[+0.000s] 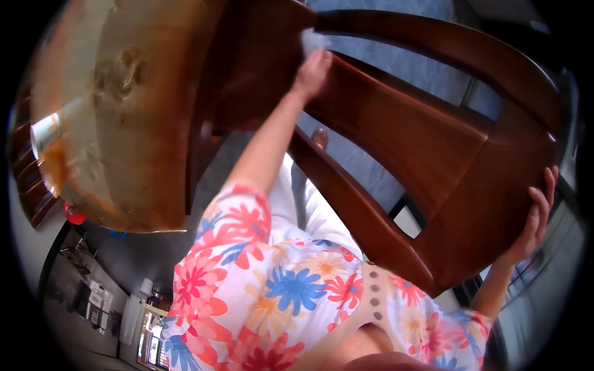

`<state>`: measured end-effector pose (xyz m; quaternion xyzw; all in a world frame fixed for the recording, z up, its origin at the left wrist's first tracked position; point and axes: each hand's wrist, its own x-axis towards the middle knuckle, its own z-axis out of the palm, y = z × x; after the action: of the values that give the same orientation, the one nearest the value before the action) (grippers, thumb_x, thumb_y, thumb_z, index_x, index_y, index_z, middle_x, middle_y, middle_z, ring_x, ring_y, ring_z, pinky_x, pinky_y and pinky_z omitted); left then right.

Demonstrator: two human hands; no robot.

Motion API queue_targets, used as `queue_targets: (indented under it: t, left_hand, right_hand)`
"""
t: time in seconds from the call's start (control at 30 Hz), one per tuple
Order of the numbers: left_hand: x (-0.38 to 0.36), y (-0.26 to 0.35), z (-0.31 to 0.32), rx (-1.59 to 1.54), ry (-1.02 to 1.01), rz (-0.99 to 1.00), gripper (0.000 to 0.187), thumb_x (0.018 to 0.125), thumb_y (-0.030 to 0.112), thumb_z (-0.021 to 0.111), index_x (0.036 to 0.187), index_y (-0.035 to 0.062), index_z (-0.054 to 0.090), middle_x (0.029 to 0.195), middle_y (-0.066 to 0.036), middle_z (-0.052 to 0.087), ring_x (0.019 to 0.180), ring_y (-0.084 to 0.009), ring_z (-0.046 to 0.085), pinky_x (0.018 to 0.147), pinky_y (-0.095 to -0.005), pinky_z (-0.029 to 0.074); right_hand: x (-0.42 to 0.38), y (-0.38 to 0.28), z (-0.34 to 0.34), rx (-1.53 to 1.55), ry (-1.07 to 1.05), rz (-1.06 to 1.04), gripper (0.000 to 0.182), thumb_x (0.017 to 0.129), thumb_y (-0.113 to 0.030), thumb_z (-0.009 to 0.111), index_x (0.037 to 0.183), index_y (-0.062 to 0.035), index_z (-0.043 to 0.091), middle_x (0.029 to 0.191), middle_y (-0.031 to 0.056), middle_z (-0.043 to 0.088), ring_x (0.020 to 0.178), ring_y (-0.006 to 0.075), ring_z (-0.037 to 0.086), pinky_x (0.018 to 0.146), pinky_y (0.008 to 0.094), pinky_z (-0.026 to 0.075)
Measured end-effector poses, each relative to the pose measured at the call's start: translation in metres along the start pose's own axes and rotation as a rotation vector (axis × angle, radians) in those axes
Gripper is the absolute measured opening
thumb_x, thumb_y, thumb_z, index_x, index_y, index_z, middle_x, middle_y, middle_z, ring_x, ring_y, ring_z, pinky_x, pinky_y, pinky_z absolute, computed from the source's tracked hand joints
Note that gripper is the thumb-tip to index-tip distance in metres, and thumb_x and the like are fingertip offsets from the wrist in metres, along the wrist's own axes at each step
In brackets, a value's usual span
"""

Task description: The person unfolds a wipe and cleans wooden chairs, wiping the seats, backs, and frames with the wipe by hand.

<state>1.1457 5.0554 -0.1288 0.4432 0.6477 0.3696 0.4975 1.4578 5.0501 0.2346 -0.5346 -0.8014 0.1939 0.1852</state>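
A dark brown wooden chair (458, 154) with a slatted backrest fills the upper right of the view, its backrest reaching toward my right side. My left hand (312, 74) pinches a crumpled white cloth (314, 41) against the chair where the middle slat meets the seat (247, 68). Over at the far right, my right hand (537, 216) grips the outer edge of the top rail, fingers curled along it. Part of the cloth is hidden under the left fingers.
On the left stands a large table (142, 154) with a glossy, streaked top. A white container (44, 133) is at its far edge, near another slatted chair (28, 167). A red round object (75, 213) shows below the table edge. Grey floor (365, 148) shows between the slats.
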Motion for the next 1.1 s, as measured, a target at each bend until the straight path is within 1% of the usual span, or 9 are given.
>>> queue_targets:
  t: [0.23, 0.3, 0.4, 0.5, 0.63, 0.7, 0.8, 0.9, 1.1]
  left_hand:
    - [-0.043, -0.07, 0.008, -0.014, -0.028, -0.204, 0.062, 0.09, 0.049, 0.029, 0.128, 0.0007, 0.039, 0.136, -0.02, 0.032, 0.126, -0.0335, 0.029, 0.104, -0.0346, 0.022]
    - [-0.078, -0.068, 0.008, 0.051, 0.12, -0.296, 0.055, 0.089, 0.046, 0.032, 0.117, 0.0032, 0.053, 0.123, -0.02, 0.048, 0.116, -0.0352, 0.042, 0.099, -0.0358, 0.031]
    - [-0.082, -0.058, -0.008, 0.406, -0.052, -0.534, 0.039, 0.087, 0.035, 0.043, 0.108, 0.0055, 0.06, 0.106, -0.017, 0.06, 0.101, -0.0353, 0.055, 0.09, -0.0362, 0.042]
    - [-0.086, -0.04, -0.011, 0.124, 0.284, -0.259, 0.025, 0.082, 0.021, 0.054, 0.099, 0.0063, 0.064, 0.095, -0.012, 0.065, 0.086, -0.0291, 0.062, 0.078, -0.0346, 0.049]
    - [-0.077, 0.085, 0.005, -0.331, 0.257, 0.197, 0.018, 0.077, 0.003, 0.064, 0.096, 0.0036, 0.063, 0.084, -0.001, 0.062, 0.074, -0.0061, 0.056, 0.066, -0.019, 0.045]
    - [-0.061, 0.117, 0.013, -0.054, 0.18, 0.497, 0.01, 0.076, 0.007, 0.066, 0.085, 0.0037, 0.065, 0.087, -0.003, 0.064, 0.086, -0.0163, 0.057, 0.077, -0.0272, 0.046]
    - [-0.034, 0.079, 0.037, 0.043, 0.238, 0.539, 0.019, 0.082, 0.02, 0.061, 0.096, 0.0086, 0.066, 0.103, -0.009, 0.062, 0.106, -0.0223, 0.051, 0.089, -0.0328, 0.04]
    - [-0.031, 0.061, 0.027, 0.108, 0.172, 0.421, 0.042, 0.091, 0.04, 0.041, 0.114, 0.0083, 0.057, 0.118, -0.012, 0.055, 0.115, -0.026, 0.046, 0.097, -0.0329, 0.032]
    - [0.013, -0.049, 0.011, 0.141, 0.086, -0.009, 0.048, 0.091, 0.043, 0.034, 0.111, 0.0048, 0.056, 0.116, -0.014, 0.054, 0.107, -0.0292, 0.05, 0.091, -0.0345, 0.036]
  right_hand:
    - [-0.006, 0.009, -0.002, -0.037, 0.01, 0.04, 0.027, 0.089, -0.014, 0.037, 0.099, -0.0077, 0.061, 0.133, 0.0124, 0.04, 0.131, 0.0267, 0.024, 0.108, 0.0379, 0.014]
    - [-0.01, 0.01, 0.002, -0.01, 0.038, 0.052, 0.027, 0.089, -0.014, 0.037, 0.099, -0.0075, 0.061, 0.132, 0.0118, 0.042, 0.131, 0.0262, 0.025, 0.108, 0.0376, 0.014]
    - [-0.01, 0.014, 0.004, 0.032, 0.054, 0.048, 0.027, 0.089, -0.014, 0.037, 0.098, -0.0073, 0.062, 0.131, 0.0111, 0.043, 0.131, 0.0253, 0.026, 0.108, 0.0373, 0.015]
    - [-0.006, 0.01, 0.005, 0.05, 0.049, 0.025, 0.027, 0.09, -0.016, 0.038, 0.098, -0.0087, 0.063, 0.131, 0.0108, 0.043, 0.131, 0.0244, 0.025, 0.108, 0.0374, 0.016]
    - [-0.004, 0.008, 0.005, 0.044, 0.036, 0.003, 0.028, 0.091, -0.019, 0.037, 0.1, -0.0107, 0.062, 0.133, 0.0103, 0.042, 0.131, 0.0249, 0.025, 0.109, 0.0381, 0.015]
    - [-0.002, 0.008, 0.002, -0.004, -0.001, -0.029, 0.03, 0.092, -0.023, 0.035, 0.104, -0.013, 0.061, 0.135, 0.0093, 0.039, 0.131, 0.0261, 0.026, 0.109, 0.0388, 0.015]
    - [0.003, 0.005, 0.0, -0.048, -0.006, -0.043, 0.031, 0.092, -0.024, 0.034, 0.105, -0.0134, 0.06, 0.135, 0.0094, 0.038, 0.131, 0.0259, 0.025, 0.109, 0.0387, 0.015]
    - [0.004, -0.001, 0.004, 0.042, 0.03, -0.031, 0.026, 0.09, -0.018, 0.038, 0.098, -0.0088, 0.061, 0.133, 0.0133, 0.041, 0.132, 0.0271, 0.023, 0.108, 0.0386, 0.014]
    - [-0.003, 0.005, 0.001, 0.019, 0.034, 0.028, 0.026, 0.09, -0.018, 0.039, 0.098, -0.0074, 0.061, 0.134, 0.0148, 0.039, 0.132, 0.0278, 0.022, 0.108, 0.0386, 0.013]
